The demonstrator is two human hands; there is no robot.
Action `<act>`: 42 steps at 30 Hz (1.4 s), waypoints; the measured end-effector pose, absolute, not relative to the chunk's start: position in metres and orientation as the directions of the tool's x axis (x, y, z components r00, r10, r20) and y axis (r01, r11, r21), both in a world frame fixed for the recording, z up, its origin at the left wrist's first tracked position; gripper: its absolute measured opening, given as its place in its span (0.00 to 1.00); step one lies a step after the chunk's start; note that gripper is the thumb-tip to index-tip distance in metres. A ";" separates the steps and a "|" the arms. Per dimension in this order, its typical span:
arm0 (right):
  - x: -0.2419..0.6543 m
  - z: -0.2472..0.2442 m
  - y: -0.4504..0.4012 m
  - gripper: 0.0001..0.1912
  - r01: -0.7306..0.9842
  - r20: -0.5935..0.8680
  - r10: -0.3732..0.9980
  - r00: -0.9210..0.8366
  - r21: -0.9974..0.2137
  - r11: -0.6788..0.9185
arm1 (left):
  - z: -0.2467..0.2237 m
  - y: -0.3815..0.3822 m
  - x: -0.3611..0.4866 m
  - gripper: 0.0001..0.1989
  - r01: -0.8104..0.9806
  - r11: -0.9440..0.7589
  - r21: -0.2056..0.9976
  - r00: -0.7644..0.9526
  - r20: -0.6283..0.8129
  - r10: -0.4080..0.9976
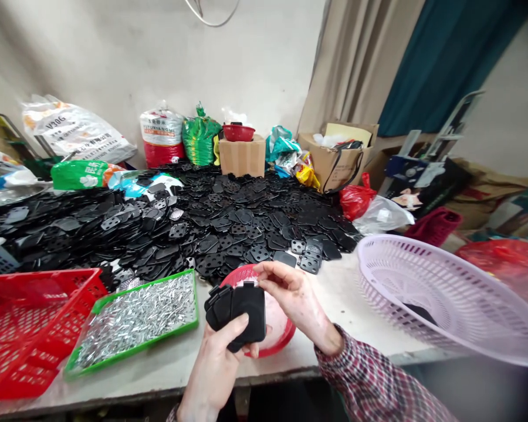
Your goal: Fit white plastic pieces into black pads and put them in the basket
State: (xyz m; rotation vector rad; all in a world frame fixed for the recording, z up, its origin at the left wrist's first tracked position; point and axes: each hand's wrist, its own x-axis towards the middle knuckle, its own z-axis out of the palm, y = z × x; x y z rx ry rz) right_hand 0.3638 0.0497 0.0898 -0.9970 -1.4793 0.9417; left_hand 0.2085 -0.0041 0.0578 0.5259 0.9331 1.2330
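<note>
The left hand (222, 357) grips black plates (251, 313) fanned leftward over a red bowl (289, 335); just beside their top-right corner, the right hand (293, 296) bends its fingers, hold unclear.

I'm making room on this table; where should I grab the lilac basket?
Probably the near rim of the lilac basket, from the near side: nothing covers that long curved edge. Keep it level, since a black piece appears to lie inside.
</note>
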 end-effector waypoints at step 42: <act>0.587 0.110 0.036 0.12 0.798 0.475 0.801 0.364 -0.602 -0.006 | 0.071 0.001 0.176 0.18 -0.694 0.278 0.665 0.038 -0.352 0.935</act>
